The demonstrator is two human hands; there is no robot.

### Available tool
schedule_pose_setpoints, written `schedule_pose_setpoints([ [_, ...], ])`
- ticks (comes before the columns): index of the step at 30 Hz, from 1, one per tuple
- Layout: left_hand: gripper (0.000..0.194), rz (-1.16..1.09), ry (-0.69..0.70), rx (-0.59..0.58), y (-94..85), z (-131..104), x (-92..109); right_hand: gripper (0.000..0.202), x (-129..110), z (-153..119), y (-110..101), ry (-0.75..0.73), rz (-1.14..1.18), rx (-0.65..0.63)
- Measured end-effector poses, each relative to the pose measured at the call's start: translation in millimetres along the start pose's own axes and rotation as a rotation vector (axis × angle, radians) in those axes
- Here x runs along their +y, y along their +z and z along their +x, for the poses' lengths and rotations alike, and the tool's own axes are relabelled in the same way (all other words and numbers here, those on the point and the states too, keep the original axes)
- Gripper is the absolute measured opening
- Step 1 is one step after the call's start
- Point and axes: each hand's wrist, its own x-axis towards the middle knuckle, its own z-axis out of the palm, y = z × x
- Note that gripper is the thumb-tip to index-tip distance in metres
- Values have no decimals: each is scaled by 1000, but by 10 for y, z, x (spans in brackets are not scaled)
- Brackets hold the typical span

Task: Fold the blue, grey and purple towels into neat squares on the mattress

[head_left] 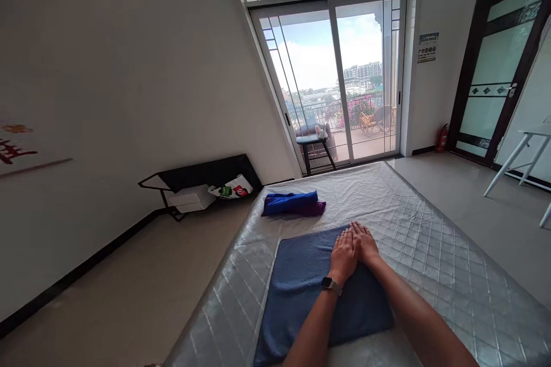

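Observation:
A blue-grey towel [297,275] lies spread on a silvery quilted mattress [439,246]. My left hand [343,253], with a watch [330,284] on its wrist, rests flat on the towel near its far right corner. Right beside it, touching it, my right hand [365,243] lies with fingers stretched out at the towel's far right edge. Neither hand grips anything visible. Beyond the towel sits a folded bright blue cloth [290,202], with a dark purple cloth [317,210] partly under it.
Left of the mattress, a black-framed rack [202,172] holds a white box [189,199] and a printed bag [232,188]. A dark stool [310,141] stands by the glass sliding door [365,80]. At right are a white stool [529,137] and a fire extinguisher [442,139].

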Motion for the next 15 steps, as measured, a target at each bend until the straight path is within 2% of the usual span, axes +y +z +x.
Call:
schedule_pose_setpoints([
  [3, 56, 19, -19, 3, 16, -169, -105, 60, -20, 10, 7, 10, 8, 15],
  [6, 56, 73, -54, -32, -65, -415, -360, 60, -59, 24, 13, 31, 28, 30],
  [10, 58, 170, -156, -121, -250, -800, -810, 61, -80, 27, 13, 40, 59, 33],
  [15, 62, 220, -306, -150, -468, -1328, -1446, 61, -72, 21, 13, 41, 71, 40],
])
